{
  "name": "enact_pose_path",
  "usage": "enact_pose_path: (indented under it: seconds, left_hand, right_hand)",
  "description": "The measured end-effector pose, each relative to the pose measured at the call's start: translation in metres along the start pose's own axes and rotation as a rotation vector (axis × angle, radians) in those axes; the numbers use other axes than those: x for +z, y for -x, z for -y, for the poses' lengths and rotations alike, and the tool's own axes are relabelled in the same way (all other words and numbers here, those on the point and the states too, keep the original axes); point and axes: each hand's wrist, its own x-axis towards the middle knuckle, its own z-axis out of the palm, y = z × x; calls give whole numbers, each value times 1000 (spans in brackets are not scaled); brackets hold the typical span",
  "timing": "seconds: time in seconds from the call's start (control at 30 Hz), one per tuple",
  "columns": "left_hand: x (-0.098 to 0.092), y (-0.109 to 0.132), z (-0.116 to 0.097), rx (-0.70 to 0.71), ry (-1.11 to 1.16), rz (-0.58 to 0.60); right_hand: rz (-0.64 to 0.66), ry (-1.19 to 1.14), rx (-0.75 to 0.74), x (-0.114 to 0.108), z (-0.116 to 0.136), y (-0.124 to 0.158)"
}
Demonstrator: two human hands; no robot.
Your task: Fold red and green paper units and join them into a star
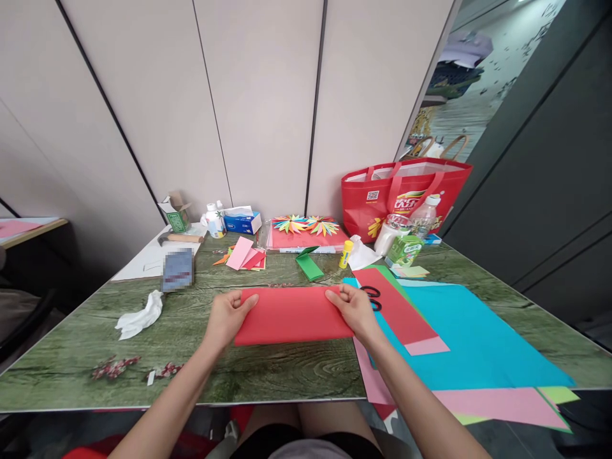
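A sheet of red paper point(292, 317), which looks folded along its length, is held up just above the table between both hands. My left hand point(229, 315) pinches its upper left corner, thumb on the near face. The upper right corner is gripped the same way by my right hand point(354, 311). Beside my right hand lie scissors with black handles point(371, 298), on a stack of red strips point(406, 312) and blue sheets point(488, 338). Beyond the held sheet stand a folded green paper piece point(310, 264) and a yellow glue stick point(345, 254).
Pink and red paper pieces point(246, 255) lie near two multicoloured paper stars point(306, 225). A red bag point(363, 197), a bottle point(425, 217) and a green carton point(404, 251) stand back right. Left are a hammer point(184, 238), a crumpled tissue point(140, 317) and a tissue pack point(243, 222).
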Motion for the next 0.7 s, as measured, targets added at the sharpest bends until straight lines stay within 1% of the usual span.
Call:
enact_pose_path:
  seconds: [0.03,0.07,0.1,0.17,0.23,0.37,0.47,0.5,0.57,0.6,0.63,0.67,0.7]
  left_hand:
    - [-2,-7,11,3,-122,16]
    - [-4,-14,21,14,-284,36]
    - [-5,-20,30,13,-359,35]
    - [-8,-29,43,21,-483,23]
    - [-10,-34,49,34,-621,8]
    - [-7,-33,46,59,-883,-7]
    - [-1,-27,38,56,-991,-3]
    - [1,-25,35,59,-1030,-2]
    - [4,-23,31,108,-1148,-15]
    - [6,-23,29,160,-1208,-25]
    - [6,-24,28,229,-1239,-12]
    - [7,-24,28,302,-1233,28]
    - [7,-26,28,368,-1191,94]
  right_hand:
    - [-3,235,-25,5,-5,-3]
    - [-7,358,-33,11,-8,-5]
    - [-8,444,-37,16,-11,-6]
    - [-19,531,-43,27,-14,-7]
    - [-34,620,-60,35,-14,-5]
    - [-33,790,-83,42,-10,-2]
    - [-23,844,-97,43,-8,-2]
    - [-25,865,-129,43,-7,-2]
    - [-14,918,-246,43,-5,-3]
    - [22,945,-321,43,-5,-4]
    - [90,965,-390,42,-4,-5]
    - [178,974,-440,42,-2,-6]
    - [268,977,-471,41,-1,-7]
